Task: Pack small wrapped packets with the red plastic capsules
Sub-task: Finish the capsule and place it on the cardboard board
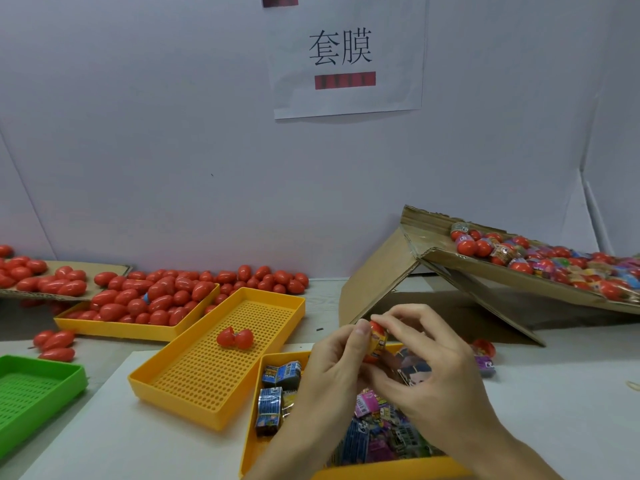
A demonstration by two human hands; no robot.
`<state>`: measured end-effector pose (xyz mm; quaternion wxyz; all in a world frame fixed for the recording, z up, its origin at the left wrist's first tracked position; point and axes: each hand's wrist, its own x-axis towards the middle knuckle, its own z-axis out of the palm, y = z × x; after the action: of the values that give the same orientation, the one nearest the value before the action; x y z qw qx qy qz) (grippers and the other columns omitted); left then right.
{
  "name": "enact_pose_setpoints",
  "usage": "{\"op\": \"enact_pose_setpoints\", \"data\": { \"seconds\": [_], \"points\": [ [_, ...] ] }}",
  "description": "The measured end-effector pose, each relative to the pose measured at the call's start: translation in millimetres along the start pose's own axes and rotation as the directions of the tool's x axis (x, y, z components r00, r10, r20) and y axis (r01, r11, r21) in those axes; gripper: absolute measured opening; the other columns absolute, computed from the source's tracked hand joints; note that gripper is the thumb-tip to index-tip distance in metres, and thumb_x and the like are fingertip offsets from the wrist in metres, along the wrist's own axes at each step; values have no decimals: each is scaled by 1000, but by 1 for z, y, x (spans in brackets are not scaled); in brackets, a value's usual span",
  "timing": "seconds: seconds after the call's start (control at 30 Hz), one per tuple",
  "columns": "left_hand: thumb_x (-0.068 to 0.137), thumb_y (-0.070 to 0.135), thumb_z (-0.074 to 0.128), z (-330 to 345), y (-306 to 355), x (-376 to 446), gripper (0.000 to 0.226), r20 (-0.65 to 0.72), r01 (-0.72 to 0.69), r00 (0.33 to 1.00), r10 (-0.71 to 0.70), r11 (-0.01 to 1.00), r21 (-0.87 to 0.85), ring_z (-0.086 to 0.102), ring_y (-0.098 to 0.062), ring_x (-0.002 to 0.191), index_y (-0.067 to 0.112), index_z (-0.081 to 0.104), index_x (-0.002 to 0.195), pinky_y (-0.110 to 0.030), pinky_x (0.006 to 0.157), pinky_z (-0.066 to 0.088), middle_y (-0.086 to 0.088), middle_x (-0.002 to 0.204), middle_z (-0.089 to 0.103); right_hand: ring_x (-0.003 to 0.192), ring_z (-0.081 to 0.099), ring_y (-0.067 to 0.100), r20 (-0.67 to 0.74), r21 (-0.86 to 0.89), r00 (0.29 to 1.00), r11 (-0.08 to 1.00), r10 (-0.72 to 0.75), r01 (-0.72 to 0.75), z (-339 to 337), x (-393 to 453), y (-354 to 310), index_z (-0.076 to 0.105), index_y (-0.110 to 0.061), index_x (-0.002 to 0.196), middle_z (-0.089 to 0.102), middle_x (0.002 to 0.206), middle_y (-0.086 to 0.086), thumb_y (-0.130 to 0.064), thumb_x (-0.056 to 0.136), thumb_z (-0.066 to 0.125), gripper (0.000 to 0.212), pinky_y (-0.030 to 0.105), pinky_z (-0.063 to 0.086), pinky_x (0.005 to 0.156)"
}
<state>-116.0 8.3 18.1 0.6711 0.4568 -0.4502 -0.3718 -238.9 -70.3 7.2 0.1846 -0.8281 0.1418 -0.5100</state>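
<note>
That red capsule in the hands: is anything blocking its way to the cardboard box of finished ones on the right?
Nothing visible does. Both hands, left and right, hold the capsule above the packet tray; only bare table lies before the tilted cardboard box.

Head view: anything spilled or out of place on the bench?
Yes. Loose red capsules lie on the table outside the full yellow tray. A wrapped capsule and packet sit outside the packet tray, by the right hand. The cardboard box is tipped.
</note>
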Motion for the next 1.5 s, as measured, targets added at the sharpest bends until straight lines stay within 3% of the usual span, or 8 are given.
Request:
{"op": "enact_pose_setpoints", "data": {
  "seconds": [0.23,0.43,0.63,0.73,0.9,1.07,1.27,1.5],
  "points": [
    [91,47,48,8,-5,-2,43,-25,-3,1000,3,1000,2,75,-31,82,15,70,110,-33,70,62,-16,93,76,104,63,2,-50,70,998,997,37,-34,1,-2,-5,65,-29,123,58,116,-20,-36,78,74,46,10,56,72],
    [88,51,54,5,0,-3,34,-83,-107,988,127,971,216,72,-27,89,28,75,102,-53,82,58,-5,95,75,108,62,-3,-1,57,1000,998,17,-17,0,1,-6,63,-27,125,62,120,-22,-22,75,85,55,8,52,80],
    [86,64,36,6,-4,-5,41,-63,-102,981,181,772,627,65,-10,76,30,58,91,-37,71,54,4,77,68,113,53,-20,34,22,999,1000,5,-6,-2,-2,-5,58,-23,129,54,125,-29,-21,70,88,66,3,48,85],
    [88,65,28,9,-9,-6,41,-115,-57,975,188,719,693,64,-11,75,32,51,89,-32,69,53,3,79,66,112,55,-13,16,-48,1000,999,-24,24,0,-3,-3,62,-15,129,58,122,-19,-18,68,90,66,0,47,81],
    [88,66,30,12,-5,-9,45,-113,-78,975,193,768,636,66,-14,75,30,56,82,-38,65,53,-2,76,68,102,55,-22,-10,-38,1000,999,6,-6,2,-2,-4,68,-16,124,59,117,-28,-21,69,89,59,-3,45,74],
    [95,49,40,8,4,-8,44,-109,6,994,10,989,148,74,-13,79,30,78,85,-21,62,56,-3,84,76,92,66,-5,10,116,998,991,63,-64,-4,3,-9,61,-45,116,66,108,-30,-24,75,85,52,15,57,59],
    [91,32,49,13,4,-5,43,-113,108,985,-133,973,-204,74,-34,82,-2,75,92,-30,67,61,-31,93,72,99,66,-6,14,127,993,985,119,-120,-4,2,-4,65,-31,120,68,107,-26,-16,73,87,54,12,57,69],
    [100,28,47,16,1,-6,42,-163,136,971,-175,964,-226,75,-35,83,-5,73,97,-33,69,62,-30,94,72,100,66,-6,6,152,991,980,132,-131,-4,3,-5,65,-33,118,68,107,-26,-18,73,87,52,12,56,75]
  ]
}}
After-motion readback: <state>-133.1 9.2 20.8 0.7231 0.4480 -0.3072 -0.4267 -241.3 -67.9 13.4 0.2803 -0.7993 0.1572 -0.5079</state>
